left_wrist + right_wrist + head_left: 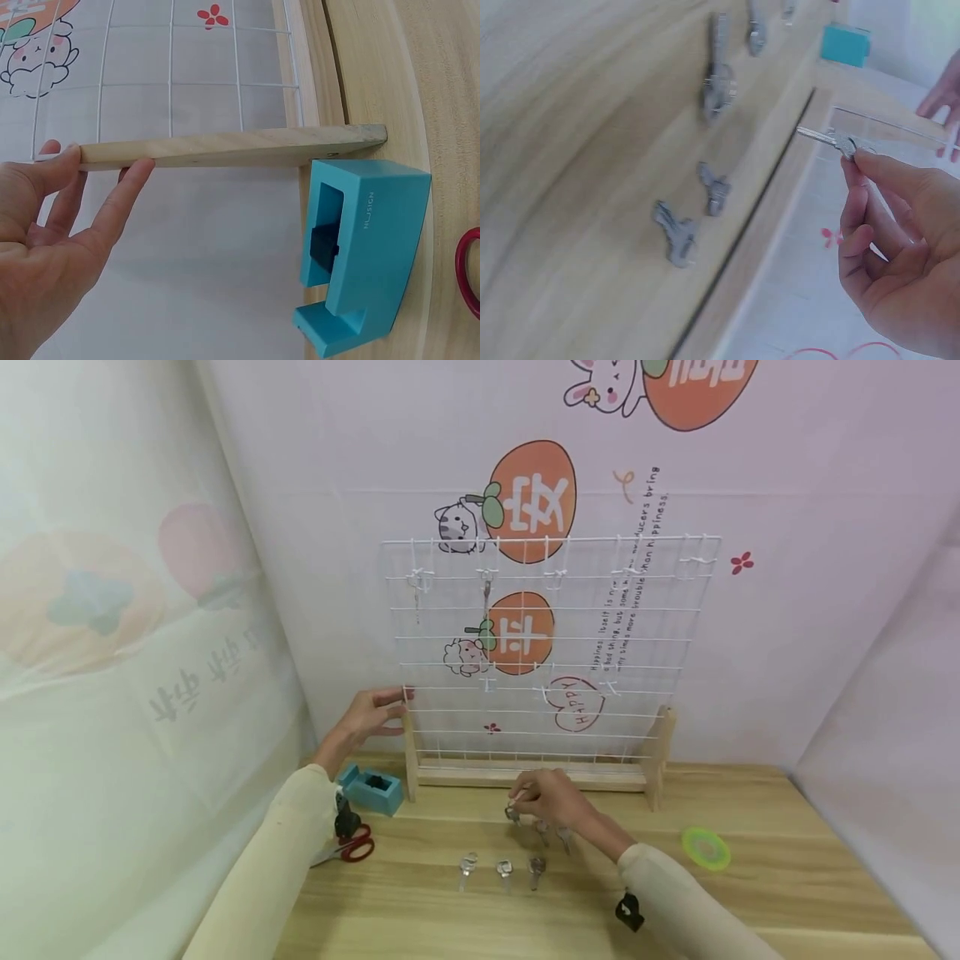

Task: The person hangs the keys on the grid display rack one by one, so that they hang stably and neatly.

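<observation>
My left hand (367, 714) grips the left edge of a white wire grid rack with thumb and fingers, at the top of its wooden side post (225, 147). Between the thumb and fingertips of my right hand (553, 797), a small silver key (826, 137) with a ring is pinched, low in front of the rack's wooden base bar (457, 776). Two keys (677, 234) lie on the table near that hand. Closer to me is a row of three more, including a key with a darker head (537, 867).
Hooks sit on the grid, and a key (487, 597) hangs from one at upper left. A teal tape dispenser (378, 790) stands by the left post, with red-handled scissors (358, 843) in front. A yellow-green disc (705, 848) lies at right. A printed cloth hangs behind.
</observation>
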`<act>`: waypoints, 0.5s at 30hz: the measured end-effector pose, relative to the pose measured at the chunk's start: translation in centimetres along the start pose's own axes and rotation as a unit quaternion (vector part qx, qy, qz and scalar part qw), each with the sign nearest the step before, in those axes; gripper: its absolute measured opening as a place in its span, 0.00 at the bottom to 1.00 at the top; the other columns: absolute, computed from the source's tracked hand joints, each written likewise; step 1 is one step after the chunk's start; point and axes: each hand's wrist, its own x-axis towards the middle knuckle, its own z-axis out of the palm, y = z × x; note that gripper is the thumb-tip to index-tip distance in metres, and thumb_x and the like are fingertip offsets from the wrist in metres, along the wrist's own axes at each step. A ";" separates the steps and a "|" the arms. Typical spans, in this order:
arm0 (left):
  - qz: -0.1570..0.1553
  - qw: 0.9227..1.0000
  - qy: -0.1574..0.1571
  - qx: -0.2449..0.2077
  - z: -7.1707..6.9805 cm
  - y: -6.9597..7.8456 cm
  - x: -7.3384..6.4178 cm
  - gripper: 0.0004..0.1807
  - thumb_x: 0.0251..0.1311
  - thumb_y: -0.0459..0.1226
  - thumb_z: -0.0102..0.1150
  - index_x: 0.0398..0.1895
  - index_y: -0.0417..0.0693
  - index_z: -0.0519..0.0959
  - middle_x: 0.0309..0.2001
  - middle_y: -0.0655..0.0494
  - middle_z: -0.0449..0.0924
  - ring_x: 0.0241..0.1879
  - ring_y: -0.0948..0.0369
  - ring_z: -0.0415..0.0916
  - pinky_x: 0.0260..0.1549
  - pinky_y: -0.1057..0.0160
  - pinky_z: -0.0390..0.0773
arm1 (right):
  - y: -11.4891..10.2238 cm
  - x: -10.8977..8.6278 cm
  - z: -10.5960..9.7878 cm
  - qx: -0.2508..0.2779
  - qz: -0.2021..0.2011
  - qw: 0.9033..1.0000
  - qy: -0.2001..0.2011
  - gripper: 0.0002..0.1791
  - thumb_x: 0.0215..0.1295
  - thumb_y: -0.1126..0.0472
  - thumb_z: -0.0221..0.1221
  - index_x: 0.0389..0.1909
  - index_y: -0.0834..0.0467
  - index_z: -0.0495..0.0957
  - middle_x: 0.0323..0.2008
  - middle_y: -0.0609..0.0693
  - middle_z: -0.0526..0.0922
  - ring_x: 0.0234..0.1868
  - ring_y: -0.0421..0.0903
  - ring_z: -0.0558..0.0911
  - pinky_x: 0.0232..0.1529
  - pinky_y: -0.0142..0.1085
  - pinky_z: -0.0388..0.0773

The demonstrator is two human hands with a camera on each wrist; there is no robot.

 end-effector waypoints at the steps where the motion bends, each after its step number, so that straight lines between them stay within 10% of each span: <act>1: 0.001 1.000 0.000 0.000 -0.1 0.0 0.0 0.24 0.78 0.29 0.51 0.75 0.39 0.70 0.76 0.42 0.65 0.69 0.40 0.70 0.60 0.40 0.79 | -0.2 0.0 -0.3 -0.002 -0.014 1.000 0.006 0.05 0.64 0.70 0.70 0.39 0.61 0.86 0.34 0.55 0.91 0.34 0.47 0.90 0.30 0.31 0.87; 15: 0.002 1.000 0.007 -0.002 0.2 -0.1 -0.1 0.25 0.77 0.29 0.53 0.75 0.42 0.71 0.75 0.42 0.67 0.68 0.42 0.72 0.60 0.41 0.81 | -2.9 0.1 -5.7 0.004 -0.023 0.999 0.044 0.03 0.65 0.65 0.71 0.34 0.55 0.87 0.35 0.47 0.91 0.38 0.44 0.90 0.37 0.34 0.89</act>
